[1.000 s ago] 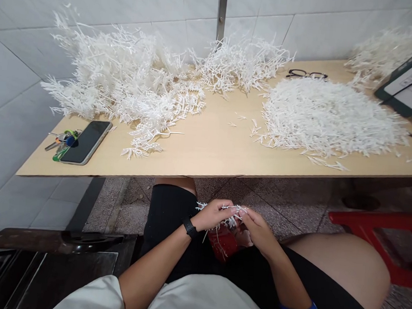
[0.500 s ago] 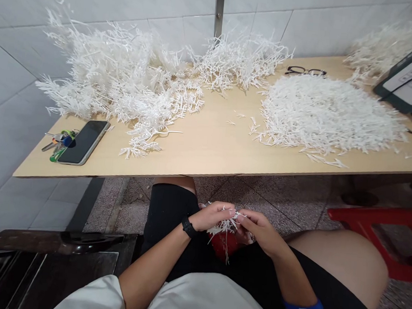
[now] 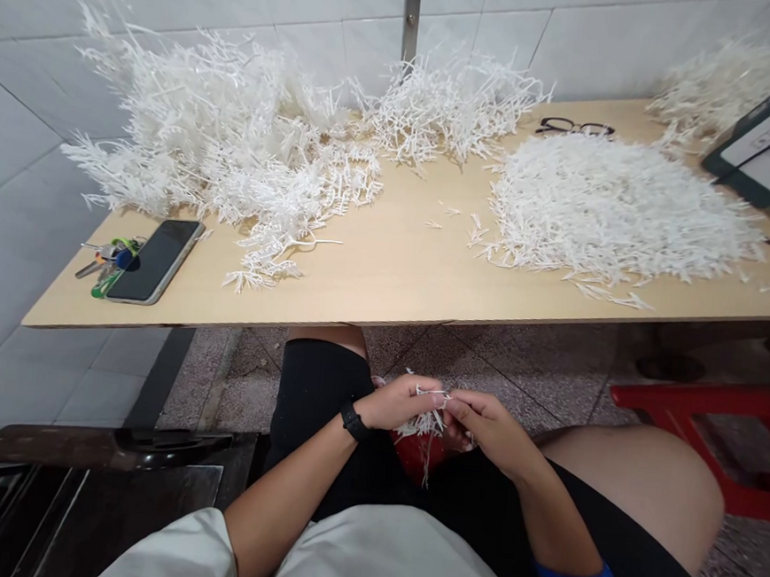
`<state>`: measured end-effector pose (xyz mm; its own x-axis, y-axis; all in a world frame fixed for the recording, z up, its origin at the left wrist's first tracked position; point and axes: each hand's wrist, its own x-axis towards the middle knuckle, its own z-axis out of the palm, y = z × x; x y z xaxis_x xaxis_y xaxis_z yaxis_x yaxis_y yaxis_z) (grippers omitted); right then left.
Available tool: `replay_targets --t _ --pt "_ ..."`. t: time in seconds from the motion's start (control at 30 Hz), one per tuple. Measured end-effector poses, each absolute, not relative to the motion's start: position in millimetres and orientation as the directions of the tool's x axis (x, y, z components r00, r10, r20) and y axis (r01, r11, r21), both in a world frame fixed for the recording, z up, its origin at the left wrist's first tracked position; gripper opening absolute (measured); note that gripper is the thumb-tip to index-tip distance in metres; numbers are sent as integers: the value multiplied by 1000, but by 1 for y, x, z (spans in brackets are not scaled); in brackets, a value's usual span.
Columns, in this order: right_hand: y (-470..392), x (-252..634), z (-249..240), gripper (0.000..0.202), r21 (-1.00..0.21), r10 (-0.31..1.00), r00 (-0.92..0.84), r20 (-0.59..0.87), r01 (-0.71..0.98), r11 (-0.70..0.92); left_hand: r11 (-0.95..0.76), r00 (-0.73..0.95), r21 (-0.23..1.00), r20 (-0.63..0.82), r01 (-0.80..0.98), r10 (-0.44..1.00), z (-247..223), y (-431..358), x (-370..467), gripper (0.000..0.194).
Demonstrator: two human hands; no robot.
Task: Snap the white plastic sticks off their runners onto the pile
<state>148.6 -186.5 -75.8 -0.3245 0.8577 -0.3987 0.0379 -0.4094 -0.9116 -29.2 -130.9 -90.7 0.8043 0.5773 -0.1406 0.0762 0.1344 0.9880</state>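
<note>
Over my lap, my left hand (image 3: 397,404) is closed around a bunch of thin white branching plastic strands (image 3: 422,425), whose ends hang below the fingers. My right hand (image 3: 489,428) pinches at the bunch from the other side, thumb and forefinger touching the strands beside my left thumb. The two hands' fingertips meet. Exactly what the right fingers grip is too small to make out apart from the strands. A red surface (image 3: 417,458) shows beneath the bunch, partly hidden by the hands.
On the wooden table (image 3: 399,281) lie a large tangled white strand heap (image 3: 217,133), a smaller heap (image 3: 449,107), and a flat pile of short white pieces (image 3: 617,213). A phone (image 3: 155,261), keys (image 3: 104,259), glasses (image 3: 576,128) and a dark green box (image 3: 769,150) lie around them. A red stool (image 3: 715,403) stands right.
Both hands stay at nearly the same place over my lap. The fingers have shifted slightly, and fewer strands spread out above my right fingertips. The camera view has moved a little.
</note>
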Motion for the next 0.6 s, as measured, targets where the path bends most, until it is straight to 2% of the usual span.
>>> replay_targets --t 0.17,0.33,0.4,0.47,0.53,0.6 --pt "-185 149 -70 48 -929 859 -397 -322 -43 -367 467 792 880 -226 -83 567 -90 -139 -29 47" --pt "-186 152 -68 47 -942 845 -465 -263 -66 -329 652 824 721 -208 -235 527 -85 -144 -29 44" --pt "-186 153 -70 47 -954 898 -410 -160 -170 -248 681 792 621 -153 -388 591 -82 -141 -29 45" --pt "-186 154 -71 46 -958 963 -260 -66 -253 -134 656 720 542 -129 -525 682 -79 -137 -29 48" --pt "-186 154 -66 41 -974 992 -128 -21 -220 -49 605 660 563 -134 -563 739 -78 -133 -30 46" --pt "-185 154 -53 36 -997 994 -105 14 -74 6 558 630 645 -148 -523 762 -80 -131 -30 41"
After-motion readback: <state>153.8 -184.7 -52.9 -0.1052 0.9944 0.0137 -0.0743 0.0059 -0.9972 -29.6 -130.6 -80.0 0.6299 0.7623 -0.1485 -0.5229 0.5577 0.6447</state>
